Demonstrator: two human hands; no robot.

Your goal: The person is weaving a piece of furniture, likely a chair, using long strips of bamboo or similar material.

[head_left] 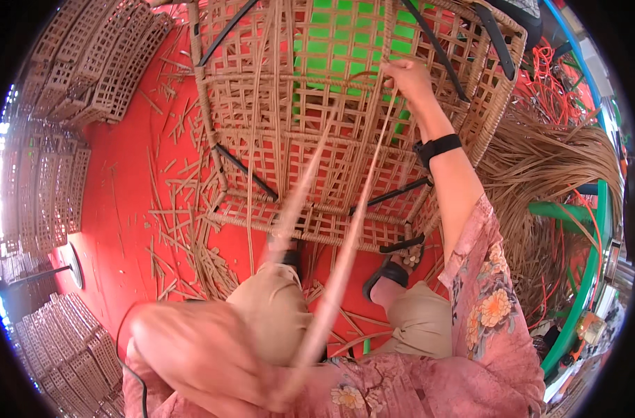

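A large basket-like panel (310, 164), woven from flat brown strips over a frame with black bars, stands before my knees. Against its upper right part, my right hand (408, 78) is closed in a pinch on a pale brown strip (362, 202). That strip runs taut down toward my body to my left hand (199, 348), low at the left. Motion blurs the left hand, but the strip meets its closed fingers. Another blurred strip (303, 188) hangs between the weave and my left knee.
Stacks of woven panels (94, 59) line the left side. Cut strip scraps (185, 202) litter the red floor (115, 202). At the right, a thick bundle of long brown strips (540, 160) lies by a green metal frame (575, 334) and tangled red cord (547, 76). Bright green (338, 42) shows behind the weave.
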